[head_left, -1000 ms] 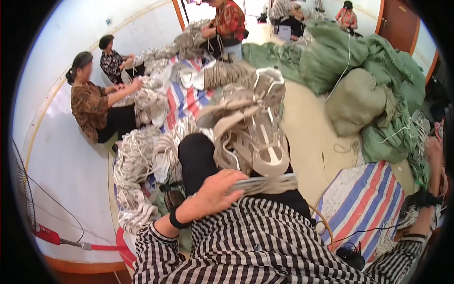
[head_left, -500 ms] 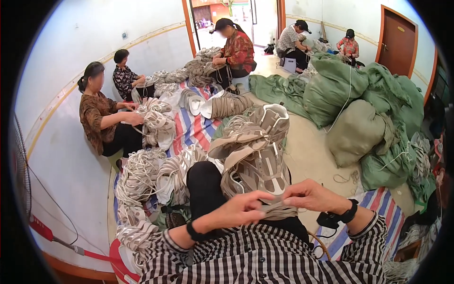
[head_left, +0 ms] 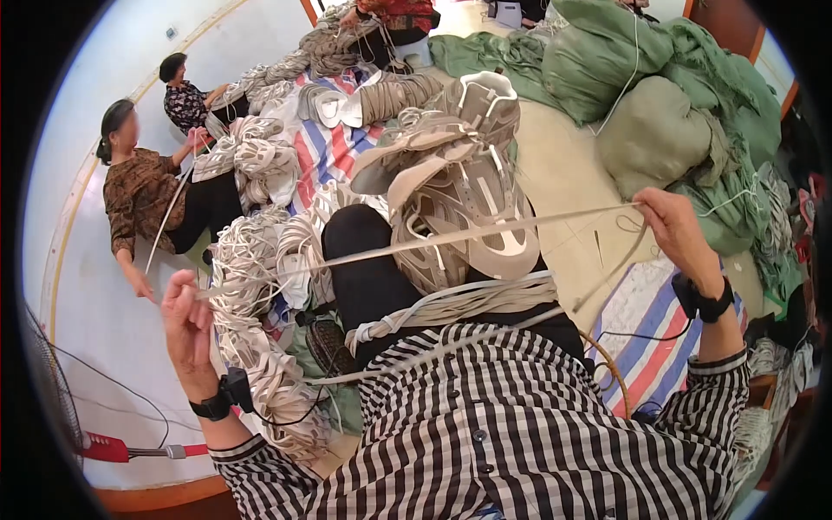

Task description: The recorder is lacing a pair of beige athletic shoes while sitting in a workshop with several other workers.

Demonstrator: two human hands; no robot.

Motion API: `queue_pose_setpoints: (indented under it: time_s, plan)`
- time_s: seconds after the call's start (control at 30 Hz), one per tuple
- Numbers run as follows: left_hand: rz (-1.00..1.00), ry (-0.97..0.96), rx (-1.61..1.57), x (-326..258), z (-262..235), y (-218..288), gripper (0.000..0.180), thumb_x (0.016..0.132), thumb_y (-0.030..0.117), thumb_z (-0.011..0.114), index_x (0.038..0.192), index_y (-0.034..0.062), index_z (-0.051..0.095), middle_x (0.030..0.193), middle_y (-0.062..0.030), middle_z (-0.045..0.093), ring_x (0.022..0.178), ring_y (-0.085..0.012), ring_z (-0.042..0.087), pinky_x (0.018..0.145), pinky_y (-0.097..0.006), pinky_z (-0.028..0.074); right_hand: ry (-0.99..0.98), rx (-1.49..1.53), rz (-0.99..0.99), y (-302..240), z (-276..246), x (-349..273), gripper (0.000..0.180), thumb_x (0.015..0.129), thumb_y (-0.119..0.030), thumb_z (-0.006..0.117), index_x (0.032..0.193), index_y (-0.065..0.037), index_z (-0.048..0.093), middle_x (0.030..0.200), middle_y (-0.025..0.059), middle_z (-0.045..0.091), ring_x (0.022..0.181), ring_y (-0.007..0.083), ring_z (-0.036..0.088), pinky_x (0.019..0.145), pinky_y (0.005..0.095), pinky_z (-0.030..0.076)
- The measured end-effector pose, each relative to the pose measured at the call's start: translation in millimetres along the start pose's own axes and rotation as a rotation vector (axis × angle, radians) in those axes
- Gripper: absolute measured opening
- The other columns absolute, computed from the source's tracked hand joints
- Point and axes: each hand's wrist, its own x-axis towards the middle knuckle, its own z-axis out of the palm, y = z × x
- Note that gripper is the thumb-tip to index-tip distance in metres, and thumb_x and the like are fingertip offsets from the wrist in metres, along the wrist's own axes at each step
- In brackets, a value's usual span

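— Strap?
— Taut, running left to right, rising slightly rightward, over the shoe uppers on the lap.
— Hands?
— Spread wide. Left hand raised, pinching one end; right hand clamped on the other.

I am looking at a shoe-making workroom run on the floor: heaps of beige shoe uppers, bundles of white laces, stuffed green sacks, and workers sitting on a striped mat sorting piles.
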Motion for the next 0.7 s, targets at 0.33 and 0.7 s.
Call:
queue_pose_setpoints:
  time_s: [0.33,0.7]
  plan:
    - [0.044,0.291,-0.087,20,-163,29,0.027,0.097,0.009,0.052,0.122,-0.0005,0.050,0.065,0.0052,0.034,0.054,-0.0043,0.031,0.046,-0.020,0.028,0.047,0.003,0.186,74,13,-24,0.016,0.086,0.003,0.049,0.100,-0.001,0.055,0.073,0.0164,0.054,0.067,0.0312,0.055,0.063,0.0346,0.045]
    - [0.029,0.405,0.006,-2,-184,46,0.032,0.095,0.009,0.056,0.124,-0.0013,0.048,0.068,0.0039,0.036,0.058,-0.0041,0.033,0.051,-0.018,0.031,0.205,-0.473,0.092,83,26,-27,0.009,0.089,-0.004,0.053,0.098,-0.003,0.056,0.096,0.0121,0.051,0.080,0.0331,0.057,0.066,0.0397,0.045]
